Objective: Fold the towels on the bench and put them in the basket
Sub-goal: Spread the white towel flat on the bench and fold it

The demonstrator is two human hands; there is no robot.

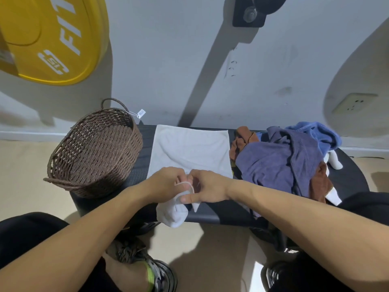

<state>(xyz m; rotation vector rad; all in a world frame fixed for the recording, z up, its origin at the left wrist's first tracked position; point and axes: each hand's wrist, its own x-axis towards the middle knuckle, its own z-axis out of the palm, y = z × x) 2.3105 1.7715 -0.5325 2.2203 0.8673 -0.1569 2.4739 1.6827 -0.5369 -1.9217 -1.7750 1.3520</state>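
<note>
A black padded worktop (221,213) runs across the middle of the view. A white towel (190,151) lies spread flat on it at the centre, its near end bunched and hanging over the front edge at about 6 o'clock. Both hands meet at that near edge: the left hand (166,184) has its fingers curled round the hem, and the right hand (205,188) pinches the same hem between thumb and fingers, the two hands touching one another. A bulge of the towel droops below the left hand, off the worktop.

At 9 o'clock from the towel, just beside it, a brown woven basket (94,152) with loop handles stands on the left end of the worktop, tipped a little, a small paper tag (140,113) on its far handle. At 3 o'clock a heap of unfolded towels (282,163) lies touching the white one: purple on top, blue behind, rust-brown and white bits showing beneath.

A yellow weight plate (50,36) leans against the grey wall at 11 o'clock. A wall socket (353,103) sits at 2 o'clock
</note>
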